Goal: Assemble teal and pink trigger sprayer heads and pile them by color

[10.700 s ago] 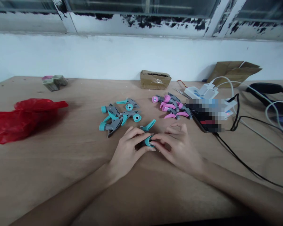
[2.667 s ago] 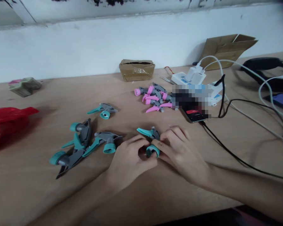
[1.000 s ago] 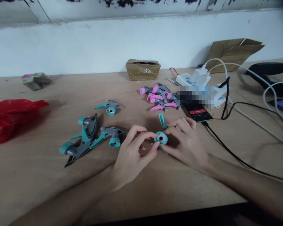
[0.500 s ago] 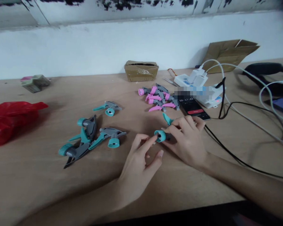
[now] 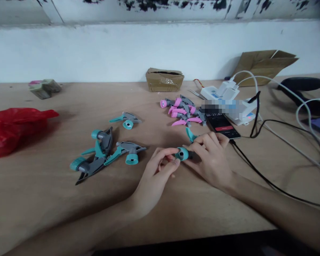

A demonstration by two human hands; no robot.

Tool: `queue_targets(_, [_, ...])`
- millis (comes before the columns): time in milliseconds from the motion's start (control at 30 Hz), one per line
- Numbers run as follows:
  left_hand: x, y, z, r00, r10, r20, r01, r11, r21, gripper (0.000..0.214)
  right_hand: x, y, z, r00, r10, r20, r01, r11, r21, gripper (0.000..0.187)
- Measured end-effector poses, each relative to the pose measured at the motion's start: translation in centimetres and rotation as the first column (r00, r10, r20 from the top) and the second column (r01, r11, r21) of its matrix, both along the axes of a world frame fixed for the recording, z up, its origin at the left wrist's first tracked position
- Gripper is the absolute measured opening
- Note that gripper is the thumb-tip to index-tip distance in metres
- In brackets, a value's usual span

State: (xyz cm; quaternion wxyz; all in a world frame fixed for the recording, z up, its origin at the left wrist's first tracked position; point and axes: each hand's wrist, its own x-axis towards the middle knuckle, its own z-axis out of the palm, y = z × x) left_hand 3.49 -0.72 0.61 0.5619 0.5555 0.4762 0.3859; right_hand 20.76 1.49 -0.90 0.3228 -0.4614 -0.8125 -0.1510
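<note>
My right hand (image 5: 212,161) is closed around a grey and teal trigger sprayer head (image 5: 182,154). Its round teal collar faces left, and the teal trigger sticks up above my fingers; the grey body is mostly hidden by the hand. From the left, the forefinger and thumb of my left hand (image 5: 157,170) pinch the collar's rim, with the other fingers curled. Several more teal and grey sprayer heads (image 5: 132,158) lie on the table left of my hands. Beyond my hands is a pile of pink and grey sprayer heads (image 5: 180,112).
A phone (image 5: 221,124) with a timer lies beside the pile, near a white power strip (image 5: 210,93) with chargers and cables. Small cardboard box (image 5: 164,81) and bigger open carton (image 5: 261,67) stand by the wall. At left are a red plastic bag (image 5: 18,128) and a greyish block (image 5: 44,90).
My left thumb has closed in on the collar; before, only the forefinger touched its opening while the thumb stood apart. My right hand keeps its hold. The whole view has shifted slightly.
</note>
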Motion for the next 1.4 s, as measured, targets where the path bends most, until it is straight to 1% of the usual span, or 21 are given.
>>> queue_targets(67, [0.0, 0.0, 0.0, 1.000, -0.012, -0.004, 0.012, 1.000, 0.010, 0.022, 0.1, 0.1, 0.0, 1.000, 0.007, -0.001, -0.007, 1.000, -0.011, 0.016])
queue_targets(133, [-0.1, -0.1, 0.0, 0.999, -0.037, -0.040, 0.039, 0.998, 0.051, 0.025, 0.3, 0.3, 0.0, 1.000, 0.003, -0.015, -0.003, 1.000, -0.015, 0.018])
queue_targets(233, [-0.1, -0.4, -0.1, 0.987, -0.081, -0.138, 0.102, 0.983, 0.152, 0.031, 0.7, 0.7, 0.1, 0.999, -0.001, -0.049, -0.001, 0.999, -0.034, 0.017])
queue_targets(300, [-0.2, -0.7, -0.1, 0.980, -0.090, -0.178, 0.128, 0.968, 0.215, 0.033, 1.0, 0.8, 0.2, 0.997, 0.014, -0.078, -0.018, 0.998, -0.054, 0.017])
queue_targets(333, [-0.2, -0.7, -0.1, 0.979, -0.083, -0.184, 0.126, 0.963, 0.238, 0.031, 1.0, 0.9, 0.2, 0.995, 0.029, -0.098, -0.036, 0.997, -0.069, 0.018])
queue_targets(400, [-0.3, -0.7, -0.2, 0.985, -0.035, -0.170, 0.081, 0.959, 0.271, 0.026, 1.1, 0.9, 0.2, 0.987, 0.066, -0.150, -0.083, 0.990, -0.116, 0.020])
queue_targets(500, [-0.6, -0.1, -0.5, 0.986, 0.032, -0.164, 0.019, 0.953, 0.303, 0.027, 1.0, 0.7, 0.3, 0.967, 0.106, -0.230, -0.161, 0.959, -0.234, 0.024])
queue_targets(600, [-0.9, 0.6, -0.6, 0.971, 0.018, -0.237, 0.066, 0.938, 0.340, 0.025, 0.7, 0.4, 0.3, 0.938, 0.154, -0.310, -0.256, 0.912, -0.320, 0.022])
queue_targets(700, [-1.1, 0.9, -0.6, 0.957, 0.013, -0.289, 0.105, 0.914, 0.391, 0.022, 0.6, 0.0, 0.4, 0.897, 0.197, -0.395, -0.355, 0.854, -0.380, 0.024])
queue_targets(767, [-1.1, 0.9, -0.5, 0.953, 0.019, -0.303, 0.116, 0.900, 0.420, 0.028, 0.6, -0.1, 0.4, 0.874, 0.216, -0.435, -0.409, 0.809, -0.422, 0.034])
queue_targets(833, [-1.2, 1.0, -0.5, 0.943, 0.028, -0.331, 0.127, 0.892, 0.435, 0.033, 0.6, -0.2, 0.3, 0.850, 0.237, -0.470, -0.470, 0.745, -0.474, 0.046])
queue_targets(900, [-1.3, 1.0, -0.5, 0.924, 0.046, -0.380, 0.142, 0.881, 0.452, 0.034, 0.6, -0.2, 0.1, 0.820, 0.240, -0.519, -0.526, 0.672, -0.521, 0.052])
queue_targets(967, [-1.4, 1.2, -0.5, 0.903, 0.066, -0.425, 0.163, 0.861, 0.481, 0.034, 0.6, -0.2, 0.1, 0.771, 0.212, -0.601, -0.592, 0.588, -0.551, 0.053])
queue_targets(1033, [-1.5, 1.3, -0.5, 0.884, 0.095, -0.457, 0.182, 0.831, 0.525, 0.033, 0.5, -0.2, 0.3, 0.679, 0.142, -0.720, -0.687, 0.467, -0.556, 0.052])
queue_targets(1100, [-1.7, 1.5, -0.6, 0.866, 0.123, -0.484, 0.208, 0.793, 0.573, 0.031, 0.4, -0.1, 0.7, 0.588, 0.038, -0.808, -0.769, 0.338, -0.543, 0.047])
queue_targets(1133, [-1.7, 1.6, -0.7, 0.858, 0.131, -0.496, 0.226, 0.771, 0.596, 0.031, 0.3, -0.1, 0.9, 0.559, -0.014, -0.829, -0.790, 0.296, -0.537, 0.043])
queue_targets(1167, [-1.8, 1.7, -0.8, 0.854, 0.136, -0.502, 0.243, 0.749, 0.617, 0.030, 0.2, -0.1, 1.1, 0.543, -0.057, -0.838, -0.799, 0.272, -0.537, 0.040])
queue_targets(1200, [-1.8, 1.7, -0.9, 0.854, 0.137, -0.502, 0.257, 0.728, 0.636, 0.030, 0.1, 0.0, 1.3, 0.536, -0.092, -0.839, -0.800, 0.260, -0.540, 0.037])
queue_targets(1267, [-1.9, 1.8, -1.1, 0.860, 0.135, -0.493, 0.271, 0.698, 0.663, 0.031, -0.1, 0.0, 1.5, 0.523, -0.146, -0.840, -0.801, 0.253, -0.543, 0.035])
queue_targets(1333, [-1.9, 1.8, -1.2, 0.862, 0.127, -0.491, 0.281, 0.687, 0.670, 0.034, -0.2, 0.1, 1.4, 0.515, -0.172, -0.839, -0.805, 0.239, -0.543, 0.034])
queue_targets(1400, [-1.8, 1.8, -1.2, 0.858, 0.108, -0.502, 0.299, 0.690, 0.659, 0.038, -0.2, 0.2, 1.2, 0.524, -0.175, -0.833, -0.801, 0.232, -0.553, 0.030])
